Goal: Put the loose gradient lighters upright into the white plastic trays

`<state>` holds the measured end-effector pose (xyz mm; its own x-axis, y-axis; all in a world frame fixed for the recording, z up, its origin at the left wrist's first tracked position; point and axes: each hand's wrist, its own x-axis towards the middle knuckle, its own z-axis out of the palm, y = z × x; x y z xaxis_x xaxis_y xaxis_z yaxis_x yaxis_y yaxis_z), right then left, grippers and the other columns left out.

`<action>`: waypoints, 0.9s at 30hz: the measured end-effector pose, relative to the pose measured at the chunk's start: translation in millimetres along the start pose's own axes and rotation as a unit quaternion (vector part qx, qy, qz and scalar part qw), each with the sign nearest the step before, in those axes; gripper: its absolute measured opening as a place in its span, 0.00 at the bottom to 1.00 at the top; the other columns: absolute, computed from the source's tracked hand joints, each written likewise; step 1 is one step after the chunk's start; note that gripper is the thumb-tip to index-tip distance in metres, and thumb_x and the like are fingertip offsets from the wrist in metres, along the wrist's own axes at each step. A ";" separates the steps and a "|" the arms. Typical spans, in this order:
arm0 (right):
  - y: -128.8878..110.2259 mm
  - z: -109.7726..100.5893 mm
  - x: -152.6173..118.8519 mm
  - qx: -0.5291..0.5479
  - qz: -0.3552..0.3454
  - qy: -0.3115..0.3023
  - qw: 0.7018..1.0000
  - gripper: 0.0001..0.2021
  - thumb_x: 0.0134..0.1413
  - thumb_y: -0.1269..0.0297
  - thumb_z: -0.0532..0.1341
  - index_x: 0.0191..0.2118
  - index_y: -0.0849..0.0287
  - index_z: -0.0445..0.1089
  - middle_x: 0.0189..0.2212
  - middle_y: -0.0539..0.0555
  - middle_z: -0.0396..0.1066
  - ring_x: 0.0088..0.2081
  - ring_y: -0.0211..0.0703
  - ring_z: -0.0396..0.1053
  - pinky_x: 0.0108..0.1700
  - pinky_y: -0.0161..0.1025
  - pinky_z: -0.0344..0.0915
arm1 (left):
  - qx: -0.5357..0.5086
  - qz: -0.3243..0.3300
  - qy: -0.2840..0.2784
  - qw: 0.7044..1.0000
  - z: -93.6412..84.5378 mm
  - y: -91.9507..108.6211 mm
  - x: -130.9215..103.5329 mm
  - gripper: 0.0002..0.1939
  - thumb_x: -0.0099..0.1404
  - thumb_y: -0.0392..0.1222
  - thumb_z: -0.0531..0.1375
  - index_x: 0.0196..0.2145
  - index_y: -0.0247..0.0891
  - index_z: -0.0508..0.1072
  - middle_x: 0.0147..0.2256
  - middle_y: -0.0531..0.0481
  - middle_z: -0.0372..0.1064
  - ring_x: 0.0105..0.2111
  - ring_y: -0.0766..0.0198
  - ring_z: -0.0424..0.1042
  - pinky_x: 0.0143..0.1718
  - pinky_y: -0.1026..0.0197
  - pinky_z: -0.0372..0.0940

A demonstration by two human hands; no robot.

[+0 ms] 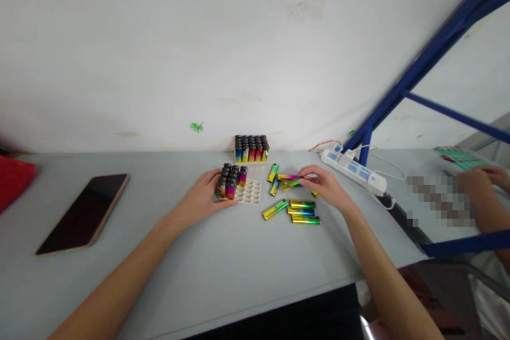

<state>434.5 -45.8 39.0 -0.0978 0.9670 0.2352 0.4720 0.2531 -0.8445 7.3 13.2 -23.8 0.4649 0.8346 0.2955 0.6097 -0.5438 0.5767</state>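
My left hand (203,195) curls round the left end of a white tray (251,192) with round-edged slots. Several shiny multicoloured lighters (230,189) with black tops stand upright in its left part; the slots on the right are bare. To the right, my right hand (322,185) pinches the end of a green-yellow lighter (292,184) among loose ones lying on the table. Just below that hand lie more loose lighters (303,212) in a row, with a yellow-green lighter (274,209) slanted beside them. My right fingertips partly hide the lighters behind them.
A full block of upright lighters (252,150) stands by the wall. On the left lies a dark tablet-like device (83,212), with something red (15,178) beyond it. A white power strip (354,170) with cables sits right, by a blue metal frame (384,103). Another person's hand (484,186) is at far right.
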 end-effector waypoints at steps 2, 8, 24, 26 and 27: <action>-14.7 17.1 10.5 0.131 0.043 0.058 0.989 0.27 0.57 0.31 0.78 0.42 0.51 0.79 0.46 0.57 0.86 0.49 0.54 0.82 0.48 0.47 0.79 | 0.003 -0.001 0.000 1.000 -1.4 1.7 -0.6 0.47 0.64 0.75 0.75 0.66 0.38 0.79 0.72 0.29 0.74 0.73 0.28 0.72 0.79 0.28 0.64; -62.2 94.6 32.1 0.373 0.106 -0.004 0.922 0.33 0.57 0.25 0.75 0.46 0.46 0.65 0.24 0.39 0.68 0.21 0.37 0.61 0.25 0.34 0.64 | -0.002 0.010 0.008 1.000 -4.1 4.8 -3.0 0.44 0.65 0.74 0.75 0.66 0.42 0.80 0.70 0.34 0.77 0.72 0.32 0.75 0.78 0.32 0.68; -58.1 142.8 3.7 0.026 0.045 0.016 0.999 0.20 0.61 0.45 0.58 0.23 0.51 0.60 0.22 0.46 0.55 0.29 0.40 0.57 0.34 0.40 0.52 | 0.003 0.006 0.014 1.000 -2.9 2.0 -4.1 0.43 0.65 0.73 0.76 0.66 0.43 0.78 0.70 0.35 0.76 0.72 0.33 0.74 0.78 0.30 0.68; -56.6 144.9 4.1 0.023 0.045 0.013 0.999 0.18 0.61 0.47 0.58 0.24 0.52 0.62 0.22 0.46 0.57 0.29 0.41 0.59 0.34 0.40 0.53 | -0.001 0.007 0.017 1.000 -2.1 1.8 -3.7 0.43 0.64 0.72 0.76 0.66 0.43 0.79 0.70 0.35 0.76 0.72 0.33 0.74 0.78 0.29 0.68; -56.2 145.8 4.2 0.022 0.044 0.011 0.999 0.18 0.61 0.48 0.58 0.24 0.52 0.62 0.22 0.47 0.58 0.29 0.41 0.60 0.34 0.39 0.53 | -0.002 0.007 0.018 1.000 -1.9 2.0 -3.6 0.43 0.64 0.72 0.77 0.66 0.43 0.79 0.70 0.35 0.76 0.72 0.33 0.74 0.78 0.29 0.68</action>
<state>279.9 -51.8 17.3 -0.0386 0.9850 0.1682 0.4393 0.1679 -0.8825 5.7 9.3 -22.3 0.4500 0.8293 0.3314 0.6002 -0.5556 0.5753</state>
